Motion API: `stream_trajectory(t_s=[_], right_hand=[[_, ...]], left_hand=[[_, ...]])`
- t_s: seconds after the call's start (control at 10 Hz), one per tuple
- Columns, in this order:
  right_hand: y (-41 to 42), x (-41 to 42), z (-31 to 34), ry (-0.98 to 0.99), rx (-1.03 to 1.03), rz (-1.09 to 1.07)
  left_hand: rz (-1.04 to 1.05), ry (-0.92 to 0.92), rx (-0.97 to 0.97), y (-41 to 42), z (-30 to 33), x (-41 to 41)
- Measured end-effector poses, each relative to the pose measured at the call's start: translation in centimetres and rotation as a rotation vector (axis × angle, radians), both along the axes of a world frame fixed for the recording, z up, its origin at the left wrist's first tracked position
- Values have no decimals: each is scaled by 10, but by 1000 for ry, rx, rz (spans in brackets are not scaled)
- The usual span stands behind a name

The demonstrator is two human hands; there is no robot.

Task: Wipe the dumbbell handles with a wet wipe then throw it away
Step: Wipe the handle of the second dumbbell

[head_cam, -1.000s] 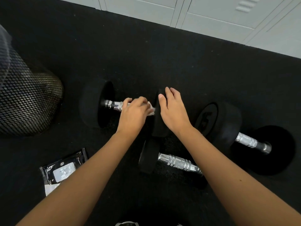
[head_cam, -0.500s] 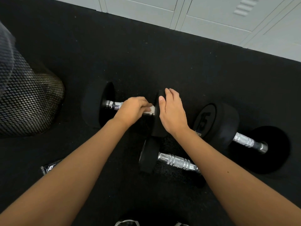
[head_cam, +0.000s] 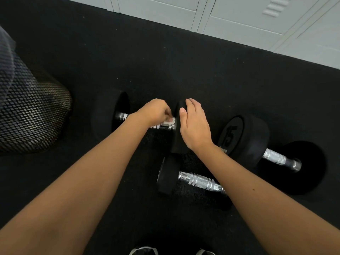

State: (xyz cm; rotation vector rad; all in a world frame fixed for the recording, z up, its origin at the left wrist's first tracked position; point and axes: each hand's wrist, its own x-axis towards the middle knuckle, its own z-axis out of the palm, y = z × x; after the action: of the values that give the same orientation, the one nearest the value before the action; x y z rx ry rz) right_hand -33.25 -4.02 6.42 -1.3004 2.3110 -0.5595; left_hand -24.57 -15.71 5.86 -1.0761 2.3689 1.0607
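Three black dumbbells with chrome handles lie on the dark floor mat. The far left dumbbell (head_cam: pixel 108 116) has my left hand (head_cam: pixel 154 112) closed over its handle, pressing a white wet wipe (head_cam: pixel 170 122) against the right end of the bar. My right hand (head_cam: pixel 195 126) lies flat with fingers together on that dumbbell's right head, holding it steady. A smaller dumbbell (head_cam: pixel 198 181) rests in front, partly under my right forearm. A dumbbell marked 15 (head_cam: pixel 244 138) sits to the right.
A black mesh bin (head_cam: pixel 27 115) stands at the left edge. Pale grey lockers (head_cam: pixel 239 19) run along the back of the mat. Tips of shoes (head_cam: pixel 143 251) show at the bottom edge.
My left hand has slid the wipe rightward along the handle toward the right head. The wipe packet seen at lower left is now hidden under my left forearm. My right hand stays put.
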Motion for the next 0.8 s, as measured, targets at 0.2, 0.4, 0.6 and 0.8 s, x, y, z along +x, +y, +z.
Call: stream_trajectory(t_s=[0.2, 0.4, 0.6, 0.8], right_hand=[[0, 0, -2, 12, -2, -7], [1, 0, -3, 22, -15, -3], [0, -1, -4, 19, -17, -5], [0, -1, -4, 23, -23, -2]], left_hand=[[79, 52, 98, -7, -4, 10], [73, -6, 176, -13, -6, -1], [26, -281, 215, -27, -7, -12], [35, -106, 264, -21, -9, -4]])
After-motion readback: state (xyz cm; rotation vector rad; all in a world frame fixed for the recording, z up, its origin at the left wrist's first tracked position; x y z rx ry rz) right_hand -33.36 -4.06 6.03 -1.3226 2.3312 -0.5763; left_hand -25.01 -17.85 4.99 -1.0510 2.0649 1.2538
